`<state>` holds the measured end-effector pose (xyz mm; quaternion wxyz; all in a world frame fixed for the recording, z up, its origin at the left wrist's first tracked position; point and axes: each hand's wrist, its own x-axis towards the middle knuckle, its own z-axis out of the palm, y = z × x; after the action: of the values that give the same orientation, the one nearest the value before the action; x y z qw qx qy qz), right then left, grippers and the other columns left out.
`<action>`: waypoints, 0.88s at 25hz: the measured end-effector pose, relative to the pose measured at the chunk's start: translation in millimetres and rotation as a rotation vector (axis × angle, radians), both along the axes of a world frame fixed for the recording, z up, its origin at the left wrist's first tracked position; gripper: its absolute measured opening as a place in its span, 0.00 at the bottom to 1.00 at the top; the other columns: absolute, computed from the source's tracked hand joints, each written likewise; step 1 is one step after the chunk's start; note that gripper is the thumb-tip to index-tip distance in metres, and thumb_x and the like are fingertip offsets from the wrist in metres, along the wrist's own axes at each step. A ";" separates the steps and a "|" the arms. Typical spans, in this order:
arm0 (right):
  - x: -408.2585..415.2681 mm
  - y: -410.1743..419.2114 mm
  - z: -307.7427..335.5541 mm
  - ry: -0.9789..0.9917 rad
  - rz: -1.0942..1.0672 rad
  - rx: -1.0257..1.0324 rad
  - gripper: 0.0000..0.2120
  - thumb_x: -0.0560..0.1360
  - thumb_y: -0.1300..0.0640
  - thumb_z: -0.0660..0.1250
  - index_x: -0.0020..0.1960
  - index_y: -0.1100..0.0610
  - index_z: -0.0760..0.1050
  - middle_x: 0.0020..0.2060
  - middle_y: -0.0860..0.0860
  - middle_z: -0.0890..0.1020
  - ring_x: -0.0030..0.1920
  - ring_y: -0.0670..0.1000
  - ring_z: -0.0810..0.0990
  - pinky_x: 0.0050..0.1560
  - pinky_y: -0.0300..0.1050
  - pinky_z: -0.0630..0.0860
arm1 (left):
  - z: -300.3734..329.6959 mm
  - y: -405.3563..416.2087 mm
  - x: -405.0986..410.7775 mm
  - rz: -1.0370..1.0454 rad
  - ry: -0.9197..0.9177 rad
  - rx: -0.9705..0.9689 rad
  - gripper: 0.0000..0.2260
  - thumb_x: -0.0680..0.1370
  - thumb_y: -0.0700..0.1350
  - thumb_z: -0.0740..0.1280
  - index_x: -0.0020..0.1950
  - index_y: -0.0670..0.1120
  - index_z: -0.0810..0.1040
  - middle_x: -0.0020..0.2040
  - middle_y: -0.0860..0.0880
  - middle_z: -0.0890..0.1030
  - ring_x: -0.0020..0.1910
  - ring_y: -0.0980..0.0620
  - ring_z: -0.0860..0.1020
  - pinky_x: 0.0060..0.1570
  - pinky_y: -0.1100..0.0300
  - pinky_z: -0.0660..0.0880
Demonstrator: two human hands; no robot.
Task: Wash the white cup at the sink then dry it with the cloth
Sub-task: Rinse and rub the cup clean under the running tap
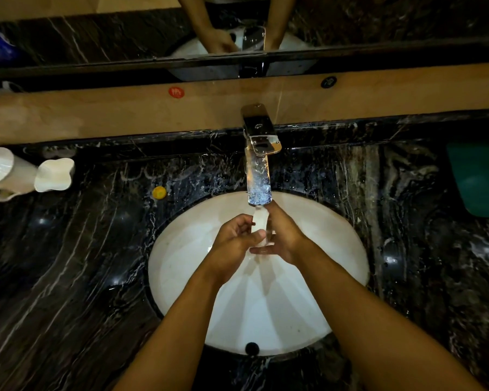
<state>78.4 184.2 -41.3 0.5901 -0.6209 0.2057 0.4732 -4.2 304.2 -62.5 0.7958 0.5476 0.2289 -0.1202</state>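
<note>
White cup [259, 224] mid-frame under the tap [259, 176], above the sink [181, 266]. Left hand [235, 241] grasps it; right hand [282, 238] lies flat against it. Wet cup may slip, chip on basin.

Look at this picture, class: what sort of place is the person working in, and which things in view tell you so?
Most likely a bathroom or washroom vanity. A white oval sink is set into a dark marble counter, a chrome faucet stands over it, and a mirror runs along the wall behind.
</note>
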 end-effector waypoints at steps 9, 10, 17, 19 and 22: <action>-3.7 12.7 -8.2 -0.073 -0.114 -0.027 0.20 0.79 0.48 0.57 0.60 0.62 0.76 0.49 0.66 0.81 0.48 0.59 0.77 0.50 0.57 0.72 | 7.1 5.1 5.6 -0.111 0.016 0.139 0.16 0.75 0.40 0.75 0.61 0.44 0.78 0.56 0.40 0.86 0.56 0.41 0.84 0.57 0.51 0.82; -2.9 12.9 -7.3 -0.068 -0.121 -0.023 0.18 0.79 0.49 0.58 0.58 0.61 0.77 0.47 0.64 0.81 0.47 0.59 0.77 0.48 0.55 0.69 | 7.1 6.0 5.3 -0.118 0.017 0.136 0.16 0.73 0.39 0.76 0.60 0.42 0.78 0.56 0.38 0.85 0.55 0.40 0.84 0.56 0.51 0.82; 0.0 13.0 -13.0 -0.047 -0.270 0.025 0.12 0.81 0.60 0.59 0.56 0.64 0.80 0.44 0.61 0.82 0.49 0.64 0.82 0.53 0.57 0.80 | 11.7 -4.2 13.0 -0.046 0.056 0.234 0.10 0.80 0.50 0.71 0.43 0.45 0.80 0.38 0.46 0.82 0.38 0.50 0.79 0.40 0.57 0.75; -2.1 13.0 -13.6 -0.040 -0.294 0.004 0.15 0.82 0.58 0.60 0.61 0.64 0.80 0.50 0.63 0.83 0.57 0.66 0.82 0.63 0.64 0.78 | 11.8 -7.2 16.9 0.020 0.065 0.198 0.13 0.81 0.51 0.69 0.44 0.43 0.80 0.41 0.43 0.81 0.41 0.46 0.78 0.44 0.51 0.74; -6.0 16.1 -11.5 -0.005 -0.318 0.077 0.16 0.81 0.51 0.61 0.61 0.60 0.80 0.56 0.63 0.83 0.61 0.64 0.80 0.66 0.65 0.73 | 9.8 -11.4 23.5 0.234 0.145 0.101 0.10 0.78 0.53 0.68 0.47 0.48 0.85 0.46 0.44 0.86 0.47 0.44 0.83 0.50 0.47 0.78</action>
<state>72.4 200.3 -52.7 0.6814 -0.5588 0.2818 0.3796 19.3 292.7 -52.7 0.7572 0.5463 0.3540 -0.0541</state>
